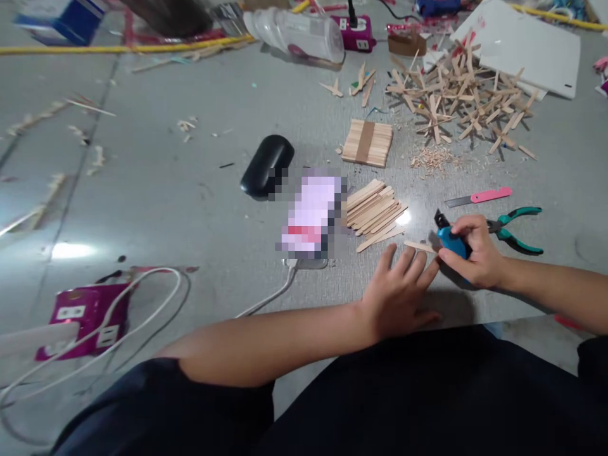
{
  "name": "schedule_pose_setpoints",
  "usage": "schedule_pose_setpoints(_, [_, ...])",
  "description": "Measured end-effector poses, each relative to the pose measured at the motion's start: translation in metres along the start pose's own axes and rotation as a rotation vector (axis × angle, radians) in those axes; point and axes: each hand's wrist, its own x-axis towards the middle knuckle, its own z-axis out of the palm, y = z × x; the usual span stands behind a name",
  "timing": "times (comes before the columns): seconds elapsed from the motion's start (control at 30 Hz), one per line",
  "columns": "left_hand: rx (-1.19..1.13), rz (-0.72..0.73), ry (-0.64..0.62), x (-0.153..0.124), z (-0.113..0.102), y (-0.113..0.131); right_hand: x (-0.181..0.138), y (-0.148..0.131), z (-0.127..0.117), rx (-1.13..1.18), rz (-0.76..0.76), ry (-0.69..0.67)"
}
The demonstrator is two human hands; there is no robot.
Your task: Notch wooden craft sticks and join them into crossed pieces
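My right hand (475, 253) is closed around a blue-handled cutter (449, 239) whose black jaws point up and left. A single wooden stick (418, 246) lies flat on the grey floor just left of the cutter. My left hand (401, 288) rests on the floor with fingers stretched out, its fingertips touching or just short of that stick. A loose stack of wooden sticks (373, 211) lies just beyond my left hand.
A phone (311, 218) on a white cable and a black case (266, 166) lie to the left. Green-handled pliers (515, 229), a pink knife (479, 197), a glued stick panel (368, 143) and a heap of stick crosses (463, 101) lie beyond. A magenta power strip (83, 320) sits near left.
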Motion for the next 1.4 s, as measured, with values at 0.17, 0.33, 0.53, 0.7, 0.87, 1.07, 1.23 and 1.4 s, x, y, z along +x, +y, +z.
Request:
schedule_pose_setpoints(0.17, [-0.079, -0.033, -0.001, 0.004, -0.004, -0.004, 0.008, -0.002, -0.014, 0.291, 0.099, -0.063])
schedule_pose_setpoints(0.33, [-0.103, -0.033, 0.037, 0.003, -0.004, -0.005, 0.009, 0.002, -0.021, 0.587, 0.361, -0.058])
schedule_pose_setpoints(0.53, [-0.142, -0.03, 0.056, 0.004, 0.0, -0.008, 0.009, -0.001, -0.018, 0.372, 0.253, -0.055])
schedule_pose_setpoints(0.7, [-0.162, -0.025, 0.051, 0.006, -0.002, -0.013, 0.009, -0.011, -0.02, 0.276, 0.027, -0.05])
schedule_pose_setpoints(0.87, [-0.202, -0.047, 0.069, 0.008, 0.001, -0.019, 0.003, -0.016, -0.015, 0.335, 0.147, -0.011])
schedule_pose_setpoints(1.07, [-0.122, -0.085, 0.044, 0.008, 0.0, -0.016, -0.002, -0.011, -0.007, 0.358, 0.241, 0.057])
schedule_pose_setpoints(1.23, [-0.036, -0.072, 0.037, 0.004, -0.002, -0.01, 0.0, -0.003, -0.009, 0.226, 0.094, 0.073])
schedule_pose_setpoints(1.4, [0.007, -0.083, -0.006, 0.002, -0.004, -0.007, 0.017, -0.007, -0.026, 0.048, -0.02, -0.073])
